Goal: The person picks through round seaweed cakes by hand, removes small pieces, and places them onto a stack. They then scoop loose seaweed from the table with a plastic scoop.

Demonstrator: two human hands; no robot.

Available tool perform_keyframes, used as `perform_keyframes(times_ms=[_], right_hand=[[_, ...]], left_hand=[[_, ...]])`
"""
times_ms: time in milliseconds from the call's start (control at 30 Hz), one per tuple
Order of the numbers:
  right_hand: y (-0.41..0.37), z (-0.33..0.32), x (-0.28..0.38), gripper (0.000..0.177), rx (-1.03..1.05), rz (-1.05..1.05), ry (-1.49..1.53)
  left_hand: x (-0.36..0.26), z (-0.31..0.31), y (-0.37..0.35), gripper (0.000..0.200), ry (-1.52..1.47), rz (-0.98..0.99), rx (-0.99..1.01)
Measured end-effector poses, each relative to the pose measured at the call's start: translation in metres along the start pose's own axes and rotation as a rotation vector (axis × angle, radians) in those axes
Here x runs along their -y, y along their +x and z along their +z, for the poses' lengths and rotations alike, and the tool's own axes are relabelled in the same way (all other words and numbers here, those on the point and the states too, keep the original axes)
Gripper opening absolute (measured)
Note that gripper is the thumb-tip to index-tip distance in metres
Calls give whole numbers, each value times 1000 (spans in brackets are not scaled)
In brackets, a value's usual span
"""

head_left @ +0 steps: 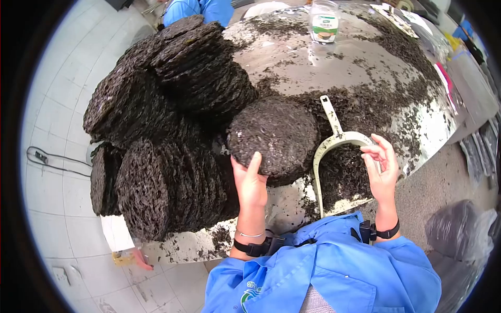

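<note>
Disc (274, 136), centre of desk (292, 60), leaning on stacks (156, 130); left hand (250, 182) grip closed on near rim, steadying tilt. Right hand (381, 167) grip open, empty, hovering beside scoop (339, 151), laid within reach.

No text can be read here. The jar (324, 21) at the far edge of the worktop (302, 62) carries a white and green label (324, 26) with a brown picture, but its print is too small to make out. The blue jacket (355, 271) has a green and white emblem (250, 296) on the chest, partly cut off at the bottom edge, with no legible letters. The papers (396, 18) at the far corner are blurred.
</note>
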State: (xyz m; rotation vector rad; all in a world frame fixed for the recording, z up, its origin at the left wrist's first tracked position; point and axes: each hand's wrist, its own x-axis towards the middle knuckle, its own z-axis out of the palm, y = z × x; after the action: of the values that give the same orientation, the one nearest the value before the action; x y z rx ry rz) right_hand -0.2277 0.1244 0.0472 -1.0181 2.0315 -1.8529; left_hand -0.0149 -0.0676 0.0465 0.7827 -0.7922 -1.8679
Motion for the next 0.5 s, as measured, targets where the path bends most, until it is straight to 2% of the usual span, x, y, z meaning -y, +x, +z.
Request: perform_keyframes(times_ms=[67,167,267,400,467,500], right_hand=[[0,6,3,45,30,-18,-22],[2,17,4,39,87,-25,-19],[20,30,1,38,192,-6,-24],[58,61,-2,40,300,-7,49],[81,80,-17,42,339,30,168],[91,93,-16,45,332,117,226]], left_hand=[[1,4,-4,76,56,0,-5],[3,7,-7,85,283,176,-49],[-2,11,-14,88,337,322,-21],[-4,4,-36,80,637,483,-14],[-2,-9,-49,74,782,540,27],[0,-14,-56,73,800,516,25]])
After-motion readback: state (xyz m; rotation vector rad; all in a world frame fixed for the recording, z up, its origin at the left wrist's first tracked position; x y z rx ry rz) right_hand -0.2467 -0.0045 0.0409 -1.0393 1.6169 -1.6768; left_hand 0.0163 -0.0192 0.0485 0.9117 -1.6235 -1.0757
